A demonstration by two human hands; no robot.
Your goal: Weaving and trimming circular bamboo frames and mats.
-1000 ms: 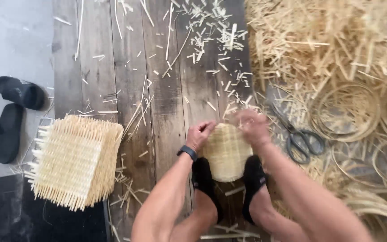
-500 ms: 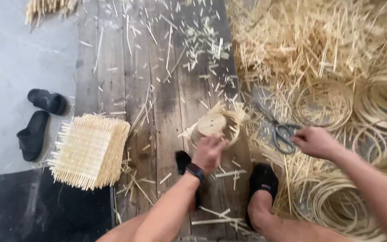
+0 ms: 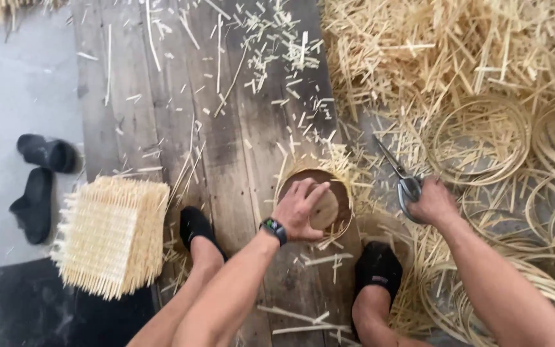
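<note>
Down in the head view, the left hand [image 3: 300, 209] lies flat on a small round woven bamboo piece with a brown rim [image 3: 329, 204], the fingers spread over its top; this grip is wide and presses, it does not close around the piece. The piece sits on the dark wooden plank floor [image 3: 226, 148], near the right edge of the planks, between the two feet in black socks [image 3: 195, 226]. A black wristwatch [image 3: 273, 229] is on the left wrist.

The right hand [image 3: 433, 204] is closed around the handles of a pair of grey metal scissors [image 3: 401, 180]. The blades point up and to the left, and they lie just beside the round piece, not touching it as far as I can see. The scissors rest on loose straw just past the right edge of the planks.

To the right there is a big heap of pale bamboo strips [image 3: 444, 58], and below it many thin bamboo hoops [image 3: 480, 138] lie over each other. At the left edge of the planks stands a stack of square woven bamboo mats [image 3: 114, 234] with bristling ends. Further left, on the grey concrete, lies a pair of black slippers [image 3: 38, 180]. Short bamboo cuttings [image 3: 271, 38] are scattered over the far end of the planks.
</note>
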